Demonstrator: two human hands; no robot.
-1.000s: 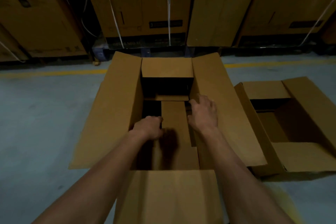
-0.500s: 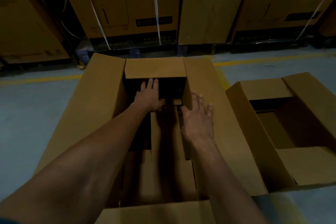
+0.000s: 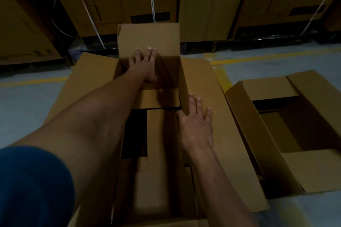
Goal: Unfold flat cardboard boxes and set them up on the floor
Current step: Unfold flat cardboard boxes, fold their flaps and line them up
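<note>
Since half a second earlier, the far end flap point(image 3: 148, 39) of the large brown cardboard box point(image 3: 88, 83) has been swung from lying over the opening to standing upright, and the left hand has been carried forward with it.

The box is set open-side-up on the grey concrete floor point(image 3: 27, 108), its far end toward the painted yellow line point(image 3: 258, 58), its long side flaps splayed outward so that the inside can be reached. A second brown cardboard box point(image 3: 313, 167), already opened, stands on the floor just beside its right side. Tall strapped brown cartons point(image 3: 212, 2) are ranged along the far edge of the floor.

The left hand point(image 3: 144, 62) is laid flat, fingers straight, against the inner face of the far flap, apparently to push it back out of the opening. The right hand point(image 3: 196, 124) is spread, palm down, over the fold of the right side flap point(image 3: 212, 97), seemingly to brace the box; nothing is grasped by either hand. The bottom panels point(image 3: 160, 134) appear partly folded, with dark gaps between them.
</note>
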